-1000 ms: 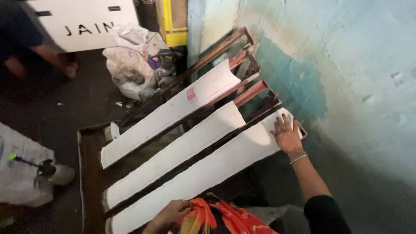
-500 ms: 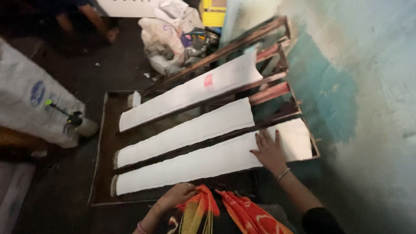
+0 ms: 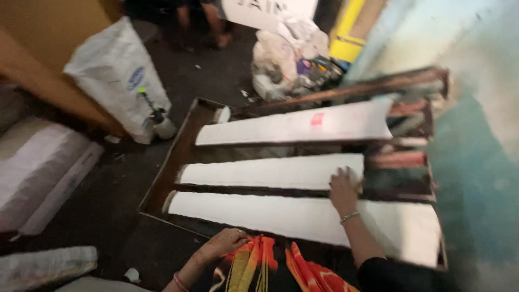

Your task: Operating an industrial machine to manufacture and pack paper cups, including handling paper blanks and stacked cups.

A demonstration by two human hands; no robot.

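Right hand flat on middle white strip near frame's right end, fingers spread; left hand loosely curled on orange cloth.

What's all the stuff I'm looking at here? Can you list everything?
White strips: three, white, lying lengthwise in the frame.
Metal frame: one, rusty brown, on the floor by the wall.
Wall: one, teal and pale, at right.
White sack: one, white, upper left.
Small bottle: one, whitish with green tip, beside the sack.
Pile of bags: one, white and mixed colours, top centre.
Orange cloth: one, orange with stripes, bottom centre.
Left hand: resting at the cloth's edge.
Right hand: flat on the middle strip's end, bracelet on wrist.
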